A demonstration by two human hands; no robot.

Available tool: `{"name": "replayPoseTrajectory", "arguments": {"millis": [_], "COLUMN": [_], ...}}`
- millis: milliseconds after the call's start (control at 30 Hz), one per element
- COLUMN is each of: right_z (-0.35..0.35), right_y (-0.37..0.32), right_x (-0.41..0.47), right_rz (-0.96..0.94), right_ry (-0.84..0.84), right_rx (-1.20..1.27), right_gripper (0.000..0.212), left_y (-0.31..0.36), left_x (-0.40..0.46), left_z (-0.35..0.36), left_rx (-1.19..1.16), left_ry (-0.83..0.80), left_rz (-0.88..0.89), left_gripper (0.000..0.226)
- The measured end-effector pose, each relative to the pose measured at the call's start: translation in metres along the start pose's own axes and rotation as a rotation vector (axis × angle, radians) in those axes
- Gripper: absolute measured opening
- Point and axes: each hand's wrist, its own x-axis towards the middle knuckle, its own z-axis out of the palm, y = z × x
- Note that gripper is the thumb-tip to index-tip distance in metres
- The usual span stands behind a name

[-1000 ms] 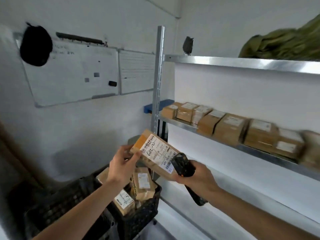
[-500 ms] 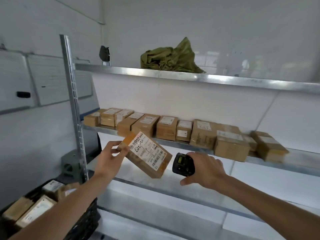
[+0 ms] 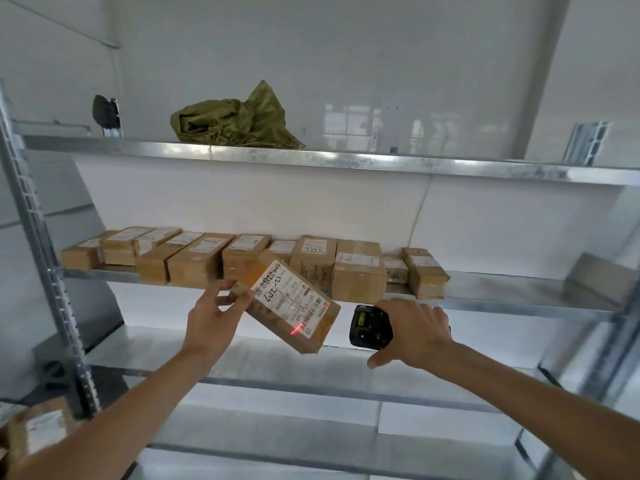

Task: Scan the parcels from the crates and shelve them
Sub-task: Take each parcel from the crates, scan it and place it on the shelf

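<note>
My left hand [image 3: 211, 318] grips a brown cardboard parcel [image 3: 289, 304] by its upper left end, label side up and tilted down to the right. A red scan line shows on its white label near the barcode. My right hand [image 3: 414, 332] holds a black handheld scanner [image 3: 369, 326], its head facing the parcel a short way to the right of it. Behind both, the middle metal shelf [image 3: 502, 294] carries a row of several brown parcels [image 3: 358, 273].
A crumpled olive-green bag [image 3: 239, 121] lies on the top shelf [image 3: 346, 161]. A slotted steel upright [image 3: 41, 258] stands at the left. More parcels [image 3: 38, 431] show at the bottom left corner. The middle shelf's right part and the lower shelf [image 3: 277, 372] are bare metal.
My view has swung right from the crate toward the shelves. Both hands moved along with the parcel and scanner. A red scan line now shows on the label.
</note>
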Motion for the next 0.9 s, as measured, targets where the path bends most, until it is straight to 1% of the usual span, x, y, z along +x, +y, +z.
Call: {"name": "replayPoseTrajectory", "arguments": {"millis": [133,200,333,400,533,633,700,767,900], "right_z": [-0.009,-0.011,-0.011,-0.012,-0.013,-0.015,-0.016,-0.016,-0.012], "right_y": [0.024,0.033,0.054,0.065,0.086,0.102,0.113,0.122,0.141], "right_x": [-0.008,-0.01,-0.013,-0.014,-0.018,-0.021,-0.023,-0.027,-0.036], "right_rz": [0.007,0.01,0.021,0.028,0.034,0.058,0.076,0.09,0.094], "right_ry": [0.007,0.01,0.01,0.01,0.024,0.006,-0.009,-0.027,-0.083], "right_rx": [0.0,-0.01,-0.02,-0.018,-0.028,-0.004,0.041,0.123,0.358], "right_gripper": [0.066,0.067,0.069,0.068,0.072,0.079,0.083,0.082,0.07], "left_y": [0.012,0.017,0.025,0.029,0.038,0.045,0.048,0.051,0.062], "left_x": [-0.009,-0.012,-0.014,-0.017,-0.023,-0.028,-0.032,-0.036,-0.05], "left_z": [0.026,0.036,0.054,0.062,0.082,0.097,0.107,0.121,0.158], "left_rx": [-0.009,-0.014,-0.02,-0.018,-0.035,-0.054,-0.057,-0.074,-0.128], "left_ry": [-0.027,-0.033,-0.05,-0.052,-0.068,-0.073,-0.084,-0.088,-0.124], "left_rz": [0.032,0.047,0.071,0.076,0.073,0.074,0.07,0.062,0.024], "left_gripper": [0.02,0.018,0.025,0.022,0.016,0.021,0.021,0.019,0.017]}}
